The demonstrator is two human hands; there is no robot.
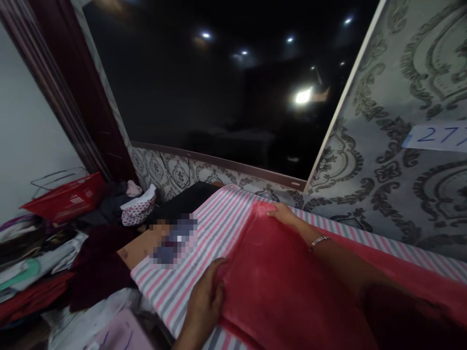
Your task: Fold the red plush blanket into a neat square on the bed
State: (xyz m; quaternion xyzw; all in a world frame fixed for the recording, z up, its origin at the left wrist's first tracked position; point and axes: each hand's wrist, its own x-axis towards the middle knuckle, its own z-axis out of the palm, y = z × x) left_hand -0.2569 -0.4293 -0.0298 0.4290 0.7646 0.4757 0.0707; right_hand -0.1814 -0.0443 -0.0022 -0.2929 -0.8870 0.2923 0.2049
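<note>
A red plush cloth lies spread over a pink, grey and white striped cover; whether it is a garment or a blanket I cannot tell. My left hand grips its near left edge, with thumb and fingers curled around the fabric. At the far left corner my right hand, a silver bangle on its wrist, pinches the cloth. My right forearm crosses over the red fabric and hides part of it. More red cloth runs off to the right beyond that arm.
A large dark television screen hangs on the patterned wall behind. A blurred-out item lies on the cover's left end. To the left are a red bag, a heart-print cloth and piled clothes.
</note>
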